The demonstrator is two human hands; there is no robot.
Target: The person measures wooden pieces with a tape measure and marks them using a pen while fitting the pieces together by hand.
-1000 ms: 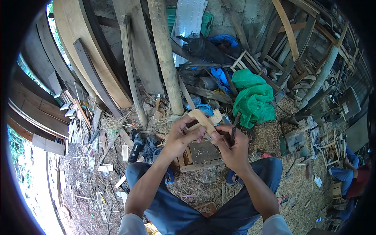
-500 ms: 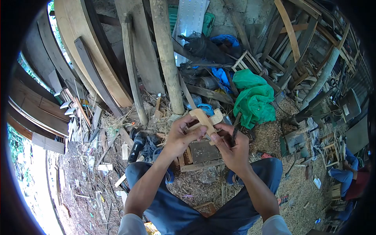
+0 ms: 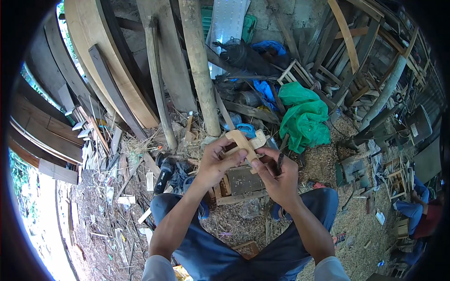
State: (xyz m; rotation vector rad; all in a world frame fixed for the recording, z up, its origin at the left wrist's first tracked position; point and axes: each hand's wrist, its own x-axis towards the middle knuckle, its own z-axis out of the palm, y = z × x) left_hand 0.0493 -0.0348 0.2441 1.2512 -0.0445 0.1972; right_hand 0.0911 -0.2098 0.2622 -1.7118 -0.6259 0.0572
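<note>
Between my two hands is a pale wooden piece (image 3: pixel 242 141) with a rounded, bent end at its upper left; a second light wooden part (image 3: pixel 257 139) crosses behind it. My left hand (image 3: pixel 218 164) is closed on the piece from the left, its thumb lying on the face. From the right, my right hand (image 3: pixel 277 174) pinches the lower end with thumb and fingers. A thin dark object (image 3: pixel 280 162), perhaps a pencil or tool, sticks up between the right hand's fingers. The fingertips behind the wood are hidden.
Below the hands sits a wooden box (image 3: pixel 241 199) on the shaving-covered floor. A green plastic sheet (image 3: pixel 304 119) lies beyond, right of a wooden post (image 3: pixel 199 65). Long planks (image 3: pixel 110 70) lean at left. A black power tool (image 3: pixel 163 175) stands by my knee. Another person (image 3: pixel 422 210) sits far right.
The wooden piece has tilted very slightly between my hands. The dark object in my right hand has shifted a little. Both hands keep their hold.
</note>
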